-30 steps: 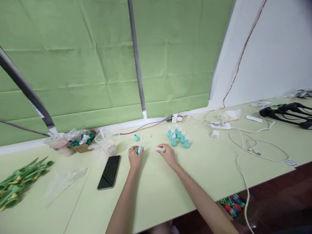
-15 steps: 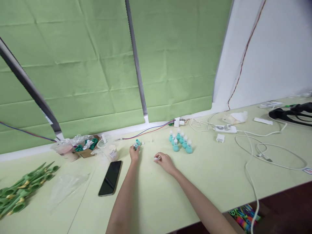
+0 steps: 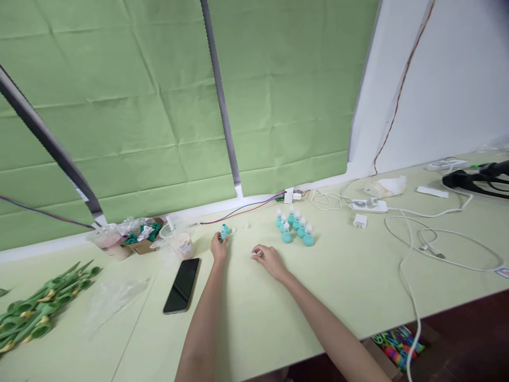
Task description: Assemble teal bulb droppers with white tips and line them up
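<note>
Two bare hands work over the pale table (image 3: 246,318). The left hand (image 3: 218,249) is at a small teal bottle (image 3: 225,227), left of the table's middle, thumb and fingers curled close around its near side; whether they are clamped on it I cannot tell, since the hand hides its lower part. The right hand (image 3: 272,261), nearer the edge, has its thumb and fingertips pinched on a small white piece (image 3: 255,254).

Just right of the teal bottle lies a loose white bit (image 3: 234,230). Farther right stands a cluster of teal bottles with white tops (image 3: 296,225), upright and close together. A phone (image 3: 181,286) lies left of the left forearm.

The bottle looks light and probably easy to tip, best held around its rounded body, leaving the mouth free. The white piece seems light and fiddly, suited to a fingertip pinch at its sides.
</note>
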Tool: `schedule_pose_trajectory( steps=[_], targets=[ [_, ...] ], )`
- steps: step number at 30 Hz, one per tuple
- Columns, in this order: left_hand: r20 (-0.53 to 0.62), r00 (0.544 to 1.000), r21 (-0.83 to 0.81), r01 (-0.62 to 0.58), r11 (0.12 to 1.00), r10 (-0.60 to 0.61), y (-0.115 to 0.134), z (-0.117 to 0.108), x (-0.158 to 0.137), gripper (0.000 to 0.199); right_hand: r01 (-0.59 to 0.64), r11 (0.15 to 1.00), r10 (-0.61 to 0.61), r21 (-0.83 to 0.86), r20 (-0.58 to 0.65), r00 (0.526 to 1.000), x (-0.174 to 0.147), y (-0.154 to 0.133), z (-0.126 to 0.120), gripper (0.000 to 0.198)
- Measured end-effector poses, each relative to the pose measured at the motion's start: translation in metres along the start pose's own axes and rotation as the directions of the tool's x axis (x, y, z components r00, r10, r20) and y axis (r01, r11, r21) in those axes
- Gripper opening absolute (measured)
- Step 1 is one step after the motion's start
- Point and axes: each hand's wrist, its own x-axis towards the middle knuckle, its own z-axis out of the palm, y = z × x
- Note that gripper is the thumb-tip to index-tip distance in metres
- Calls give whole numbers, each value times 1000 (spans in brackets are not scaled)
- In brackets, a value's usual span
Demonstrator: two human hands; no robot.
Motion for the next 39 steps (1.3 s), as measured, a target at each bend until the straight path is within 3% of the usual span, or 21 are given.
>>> schedule_pose_trajectory(
  steps=[4, 7, 9, 11, 14, 16, 20, 23, 27, 31, 34, 39],
  targets=[
    [-57, 997, 89, -44, 995, 49, 9, -5, -4, 38, -82, 995, 84, 64, -35, 996, 2, 2, -1, 15],
    [-114, 988, 140, -89, 986, 105, 21, -16, -20, 44, -131, 951, 152, 280, -54, 987, 6, 5, 1, 20],
    [-115, 977, 166, -162, 973, 182, 30, -25, -38, 41, -144, 875, 180, 461, -34, 983, 8, 6, 4, 25],
    [34, 951, 151, -310, 939, 309, 39, -33, -59, 34, -149, 792, 184, 593, 1, 983, 8, 5, 7, 30],
    [355, 813, 17, -499, 866, 461, 48, -37, -84, 29, -144, 727, 149, 672, 50, 988, 6, 2, 12, 31],
    [432, 768, -26, -513, 858, 472, 53, -33, -94, 29, -129, 745, 114, 654, 64, 991, 3, 0, 15, 27],
    [483, 772, 30, -487, 873, 414, 56, -26, -99, 29, -97, 896, 80, 434, 57, 995, -3, -6, 13, 17],
    [502, 773, 93, -493, 865, 387, 55, -26, -101, 32, -31, 982, 35, 188, -18, 999, -7, -13, 11, 14],
    [486, 794, 153, -489, 859, 366, 50, -28, -104, 35, 78, 997, -77, 4, -142, 987, -12, -23, 14, 9],
    [448, 795, 150, -517, 842, 409, 45, -26, -103, 31, 79, 995, -90, -57, -218, 972, -13, -27, 18, 7],
    [425, 761, 193, -606, 772, 491, 44, -28, -101, 27, 80, 996, -85, -28, -219, 972, -12, -25, 19, 7],
    [416, 643, 318, -765, 560, 643, 48, -36, -99, 23, 77, 997, -77, -7, -185, 980, -9, -20, 19, 7]
  ],
)
